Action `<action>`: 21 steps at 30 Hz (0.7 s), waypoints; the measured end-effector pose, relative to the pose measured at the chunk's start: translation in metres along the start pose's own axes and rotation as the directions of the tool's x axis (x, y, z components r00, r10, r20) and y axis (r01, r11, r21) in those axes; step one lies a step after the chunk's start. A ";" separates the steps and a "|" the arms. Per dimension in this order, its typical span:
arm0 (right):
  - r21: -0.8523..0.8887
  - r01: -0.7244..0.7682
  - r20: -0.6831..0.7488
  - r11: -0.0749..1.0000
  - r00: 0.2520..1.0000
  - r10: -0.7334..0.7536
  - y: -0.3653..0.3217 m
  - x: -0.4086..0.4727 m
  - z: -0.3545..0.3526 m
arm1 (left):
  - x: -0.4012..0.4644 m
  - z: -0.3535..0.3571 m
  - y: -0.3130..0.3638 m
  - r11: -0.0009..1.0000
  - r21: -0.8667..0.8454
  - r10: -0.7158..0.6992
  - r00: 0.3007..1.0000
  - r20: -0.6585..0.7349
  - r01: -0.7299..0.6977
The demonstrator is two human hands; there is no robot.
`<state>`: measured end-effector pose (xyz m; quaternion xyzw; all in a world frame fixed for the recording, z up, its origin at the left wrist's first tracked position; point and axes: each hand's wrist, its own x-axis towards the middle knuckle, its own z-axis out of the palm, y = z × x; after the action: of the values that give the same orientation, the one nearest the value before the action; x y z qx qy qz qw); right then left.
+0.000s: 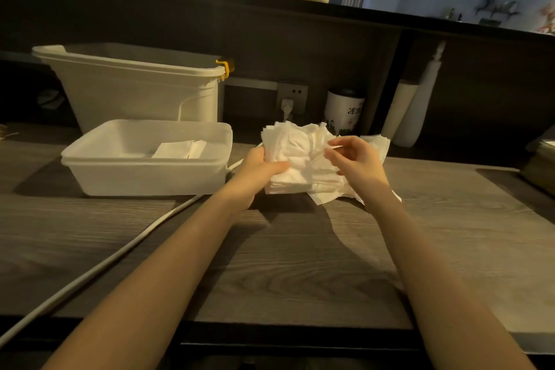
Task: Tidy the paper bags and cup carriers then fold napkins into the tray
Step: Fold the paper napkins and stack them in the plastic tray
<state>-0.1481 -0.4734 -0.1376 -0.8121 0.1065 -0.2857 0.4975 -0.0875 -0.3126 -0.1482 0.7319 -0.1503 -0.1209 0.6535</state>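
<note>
The stack of napkins (303, 156) lies on the table (270, 249), right of the tray (144, 177). My left hand (261, 165) grips its left edge; my right hand (354, 159) pinches one sheet. Folded napkins (177, 149) are inside the tray.

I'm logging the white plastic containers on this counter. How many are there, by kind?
Shallow tray holding folded napkins: 1
Tall bin with yellow clip, behind the tray: 1
Total: 2
</note>
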 end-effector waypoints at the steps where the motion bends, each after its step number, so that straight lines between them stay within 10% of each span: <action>1: -0.120 0.058 -0.017 0.991 0.998 -0.061 0.003 0.001 -0.003 | 0.001 -0.002 -0.001 1.000 -0.025 0.007 0.999 -0.031 -0.008; 7: -0.681 0.334 0.234 0.651 0.942 -0.239 0.019 -0.001 -0.008 | 0.004 -0.007 -0.003 0.997 -0.064 0.039 0.987 -0.155 -0.049; 21: -0.788 0.321 0.252 0.525 0.947 -0.201 0.034 0.007 -0.011 | 0.008 -0.008 -0.007 0.999 -0.038 0.011 0.990 -0.142 -0.017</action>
<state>-0.1450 -0.5010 -0.1611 -0.9724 0.0712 -0.2214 0.0206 -0.0766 -0.3071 -0.1543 0.7247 -0.1060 -0.0668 0.6776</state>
